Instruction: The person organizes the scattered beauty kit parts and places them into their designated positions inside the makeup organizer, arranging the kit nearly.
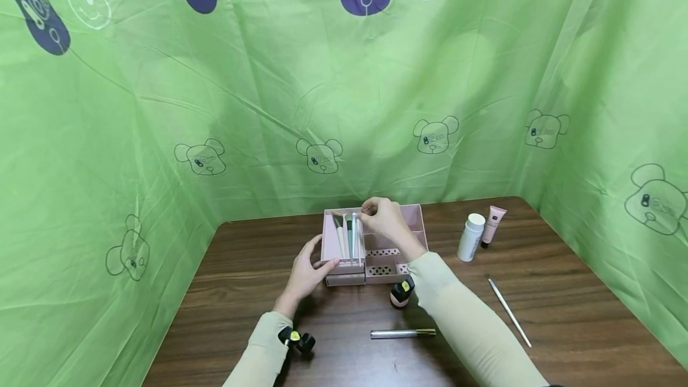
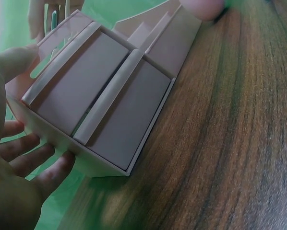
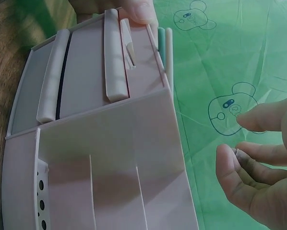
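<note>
A pale pink desk organizer stands on the table, with two drawers on its left front and divided compartments on its right. Several makeup brushes lie in its upper left tray. My left hand grips the organizer's left front corner, the thumb at the tray's front and the fingers against the side wall. Above the middle of the organizer, beside the brushes, is my right hand. Its fingers are loosely bent, a gap showing below the thumb, and nothing is seen held.
A silver tube with a gold end lies in front of the organizer. A small round pink item is partly hidden by the right wrist camera. To the right are a white bottle, a pink squeeze tube and a thin white stick.
</note>
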A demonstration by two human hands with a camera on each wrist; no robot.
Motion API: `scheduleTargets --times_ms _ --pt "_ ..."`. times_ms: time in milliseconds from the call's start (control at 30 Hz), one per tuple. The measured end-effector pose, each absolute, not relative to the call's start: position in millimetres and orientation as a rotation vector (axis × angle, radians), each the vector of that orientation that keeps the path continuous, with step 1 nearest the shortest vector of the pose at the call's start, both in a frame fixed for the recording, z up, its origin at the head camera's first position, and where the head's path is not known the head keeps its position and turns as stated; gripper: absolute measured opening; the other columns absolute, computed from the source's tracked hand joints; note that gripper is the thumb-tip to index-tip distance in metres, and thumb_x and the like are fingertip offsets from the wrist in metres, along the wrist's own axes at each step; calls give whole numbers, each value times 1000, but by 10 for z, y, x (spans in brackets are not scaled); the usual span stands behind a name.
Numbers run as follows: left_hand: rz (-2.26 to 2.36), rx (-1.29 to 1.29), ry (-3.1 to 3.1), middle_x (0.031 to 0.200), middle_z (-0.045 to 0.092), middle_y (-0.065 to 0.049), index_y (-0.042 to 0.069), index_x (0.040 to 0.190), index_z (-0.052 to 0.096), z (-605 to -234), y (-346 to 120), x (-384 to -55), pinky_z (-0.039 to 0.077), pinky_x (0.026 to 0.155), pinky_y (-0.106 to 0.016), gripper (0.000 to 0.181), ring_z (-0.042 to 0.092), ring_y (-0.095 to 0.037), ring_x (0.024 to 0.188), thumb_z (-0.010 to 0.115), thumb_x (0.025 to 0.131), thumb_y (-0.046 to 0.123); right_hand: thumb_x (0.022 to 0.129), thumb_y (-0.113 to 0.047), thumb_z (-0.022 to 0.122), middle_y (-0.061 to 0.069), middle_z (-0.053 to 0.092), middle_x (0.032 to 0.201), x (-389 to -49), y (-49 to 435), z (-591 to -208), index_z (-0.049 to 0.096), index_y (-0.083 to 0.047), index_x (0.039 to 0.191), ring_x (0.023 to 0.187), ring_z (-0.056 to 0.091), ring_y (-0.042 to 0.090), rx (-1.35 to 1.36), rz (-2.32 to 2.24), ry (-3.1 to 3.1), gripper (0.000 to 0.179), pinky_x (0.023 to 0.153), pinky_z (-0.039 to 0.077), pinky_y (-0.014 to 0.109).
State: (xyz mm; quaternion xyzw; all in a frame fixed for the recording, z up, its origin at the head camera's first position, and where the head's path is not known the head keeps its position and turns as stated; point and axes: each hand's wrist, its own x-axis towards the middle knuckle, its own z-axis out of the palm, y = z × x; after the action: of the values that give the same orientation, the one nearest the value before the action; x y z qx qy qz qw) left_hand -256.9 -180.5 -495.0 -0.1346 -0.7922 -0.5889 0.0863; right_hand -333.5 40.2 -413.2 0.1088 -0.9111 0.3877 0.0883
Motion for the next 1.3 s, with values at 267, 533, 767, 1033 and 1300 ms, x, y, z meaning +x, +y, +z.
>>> scheduleTargets --times_ms 267,533,767,1033,1300 --pt "-1783 -352 -2325 141 46 -23 3 145 40 -5253 -1843 -2758 55 97 -37 77 48 -39 128 81 80 15 83 -27 74 2 73 92 -3287 523 -4134 71 -8 109 84 66 18 343 1169 -2705 32 78 58 34" --pt "-1753 -386 -2357 140 45 -29 -5 144 38 -4961 -1813 -2568 55 97 -37 75 50 -39 126 78 83 13 85 -26 73 5 73 95 -3264 662 -4138 69 -5 113 88 66 21 355 1187 -2708 35 82 58 37" --pt "-1769 -395 -2363 141 44 -29 -5 145 37 -4925 -1815 -2554 54 98 -38 76 50 -39 126 78 83 13 84 -26 74 3 73 93 -3227 814 -4182 71 -8 109 87 67 19 326 1142 -2677 31 82 58 36" --pt "-1764 -398 -2360 140 44 -29 -6 145 37 -4942 -1809 -2550 55 97 -34 76 51 -39 126 77 84 12 84 -27 74 0 74 89 -3128 1027 -4228 71 -13 107 82 69 15 314 1135 -2661 27 79 58 36" --pt "-1782 -410 -2350 140 44 -31 -7 145 36 -4946 -1800 -2548 54 98 -37 76 50 -43 126 77 84 12 84 -29 74 0 73 89 -3001 1247 -4244 71 -13 107 84 68 16 276 1109 -2664 28 79 59 36"
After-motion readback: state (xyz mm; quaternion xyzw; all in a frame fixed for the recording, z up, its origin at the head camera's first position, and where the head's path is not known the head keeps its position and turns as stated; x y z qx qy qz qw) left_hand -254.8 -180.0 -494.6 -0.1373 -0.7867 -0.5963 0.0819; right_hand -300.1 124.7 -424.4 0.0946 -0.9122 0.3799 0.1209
